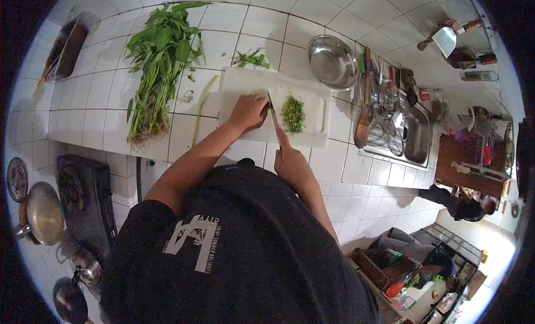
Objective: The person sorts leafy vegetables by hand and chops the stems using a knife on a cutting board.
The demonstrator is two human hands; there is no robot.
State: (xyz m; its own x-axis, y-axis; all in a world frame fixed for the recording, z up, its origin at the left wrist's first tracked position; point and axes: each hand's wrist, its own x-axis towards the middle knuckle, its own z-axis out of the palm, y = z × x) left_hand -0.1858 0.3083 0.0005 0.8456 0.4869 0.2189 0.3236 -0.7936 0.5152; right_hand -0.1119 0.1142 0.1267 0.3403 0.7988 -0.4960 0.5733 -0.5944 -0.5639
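My right hand point(292, 163) grips the handle of a kitchen knife point(272, 108), its blade pointing away from me over a white cutting board point(245, 79). Beside the blade, my left hand point(249, 113) rests on the board with curled fingers; what they hold is hidden. To the right of the knife lies a small heap of finely chopped greens point(293, 113). A single long green stem point(205, 109) lies on the tiles left of the board. Further left is a large bunch of leafy greens with roots point(161, 59). Loose leaves point(252, 59) lie at the board's far edge.
A metal bowl point(333, 61) sits behind the board's right end. Utensils, including a wooden spatula point(363, 120), lie beside the sink point(419, 137). At left are a black stove point(83, 193) and a pan point(44, 212). Another person point(465, 204) is in the background.
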